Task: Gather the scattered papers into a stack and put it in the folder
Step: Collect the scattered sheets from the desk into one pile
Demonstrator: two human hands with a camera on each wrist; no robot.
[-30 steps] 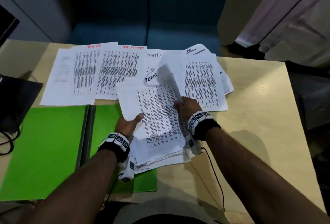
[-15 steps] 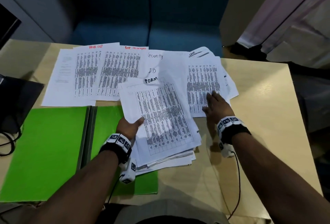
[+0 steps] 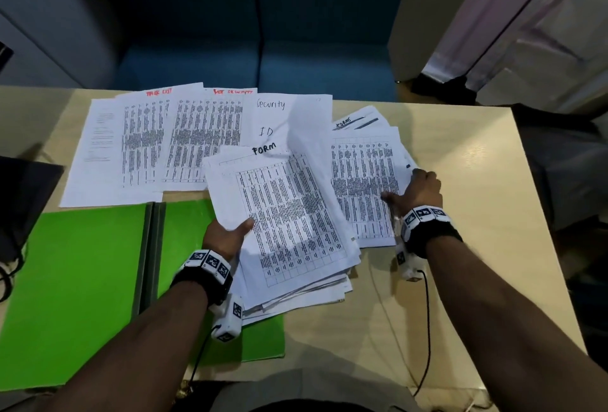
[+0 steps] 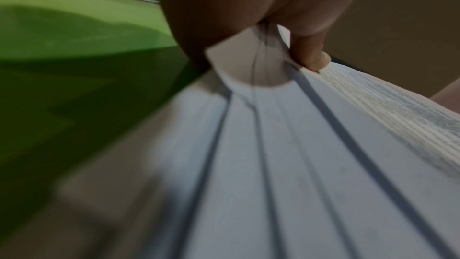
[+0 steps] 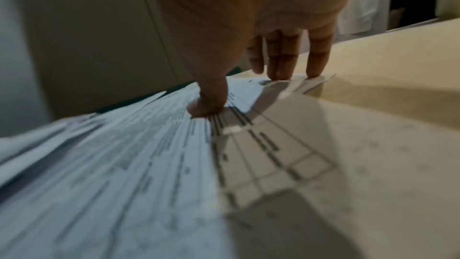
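My left hand [image 3: 227, 237] grips the left edge of a thick stack of printed papers [image 3: 289, 224], thumb on top. The stack lies partly over the right half of the open green folder [image 3: 82, 280]. In the left wrist view the thumb [image 4: 311, 52] pinches the stack [image 4: 298, 164] above the folder [image 4: 74, 36]. My right hand [image 3: 418, 188] rests on a loose printed sheet [image 3: 362, 181] at the right. Its thumb [image 5: 206, 105] presses that sheet [image 5: 149, 155], and straight fingers [image 5: 281, 62] touch its far edge. More sheets [image 3: 148, 142] lie spread at the back, among them a handwritten one [image 3: 279, 119].
The beige table [image 3: 477, 280] has bare room on the right. A black object [image 3: 23, 194] sits at the left edge. A blue seat [image 3: 256, 63] stands behind the table. A thin cable [image 3: 427, 329] hangs from my right wrist.
My right hand let go of the stack's top sheet and moved right onto the loose sheet, ending at its right edge. My left hand has kept its hold on the stack.
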